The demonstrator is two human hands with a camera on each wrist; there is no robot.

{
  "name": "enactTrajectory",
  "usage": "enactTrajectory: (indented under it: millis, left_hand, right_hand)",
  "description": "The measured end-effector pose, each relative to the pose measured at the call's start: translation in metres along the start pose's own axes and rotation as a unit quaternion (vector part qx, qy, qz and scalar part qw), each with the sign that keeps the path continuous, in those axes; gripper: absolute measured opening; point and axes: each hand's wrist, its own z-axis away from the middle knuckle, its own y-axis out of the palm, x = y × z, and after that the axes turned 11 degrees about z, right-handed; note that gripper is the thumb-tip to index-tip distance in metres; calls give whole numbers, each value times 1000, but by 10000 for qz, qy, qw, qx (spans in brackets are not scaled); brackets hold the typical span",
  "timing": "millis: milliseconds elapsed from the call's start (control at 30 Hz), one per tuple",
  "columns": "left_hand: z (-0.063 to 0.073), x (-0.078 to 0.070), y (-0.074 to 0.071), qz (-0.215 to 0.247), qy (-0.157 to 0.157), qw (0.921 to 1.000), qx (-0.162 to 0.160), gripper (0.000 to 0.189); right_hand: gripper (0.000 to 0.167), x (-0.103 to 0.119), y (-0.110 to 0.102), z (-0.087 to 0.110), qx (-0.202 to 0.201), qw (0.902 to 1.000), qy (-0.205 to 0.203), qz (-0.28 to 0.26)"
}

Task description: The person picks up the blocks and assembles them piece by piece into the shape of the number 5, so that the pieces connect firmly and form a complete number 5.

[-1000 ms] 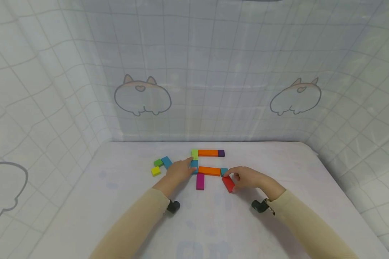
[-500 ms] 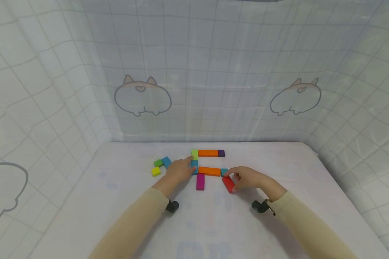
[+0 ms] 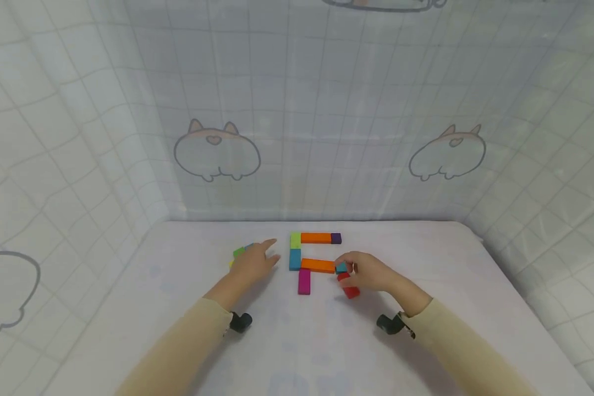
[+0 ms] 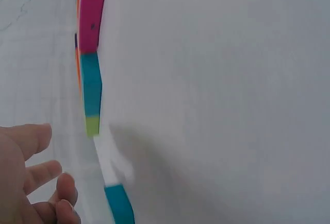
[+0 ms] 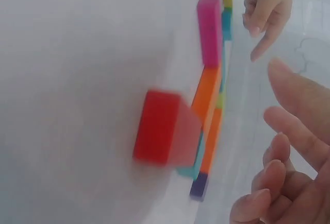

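Note:
My right hand [image 3: 368,271] hovers with bent, spread fingers over a red block [image 3: 351,291] and a small teal block [image 3: 340,269]. In the right wrist view, a gap shows between its fingers and the red block [image 5: 154,128]. My left hand [image 3: 251,262], fingers spread, is over the loose blocks at the left, partly hiding a blue block [image 3: 249,246], a green block [image 3: 238,252] and a yellow block [image 3: 231,264]. In the left wrist view that blue block [image 4: 120,206] lies apart from the fingers. The small teal block sits by the right end of an orange block [image 3: 318,265].
Joined to that orange block are a magenta block [image 3: 304,282] and a blue block [image 3: 295,259]. Above the blue one, a lime block [image 3: 295,240] meets another orange block [image 3: 315,238] ending in a purple block [image 3: 336,238]. A gridded curtain [image 3: 297,165] hangs behind the white table [image 3: 297,341].
My left hand has left the blue and lime blocks and moved left over the loose blocks. My right thumb has come off the red block's lower right end and now passes above the block.

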Motion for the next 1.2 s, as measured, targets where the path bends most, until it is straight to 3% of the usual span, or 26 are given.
enactTrajectory:
  millis: [200,367,700,900,1200]
  left_hand:
    - [3,20,-16,-55,260,9987,-423,61]
    - [1,33,-23,-6,144,9991,-401,68]
    - [-1,50,-31,192,-336,9991,-172,78]
    - [-2,57,-31,167,-479,9987,-37,79]
    - [-4,61,-30,155,-618,9980,-48,71]
  right_hand:
    - [41,14,10,-9,-359,9990,265,101]
    - [46,24,21,-17,-524,9977,436,28]
    - [56,35,36,-31,-82,9985,487,-248]
    - [63,41,43,-37,44,9987,500,-72]
    - [61,47,50,-42,270,9981,553,-63]
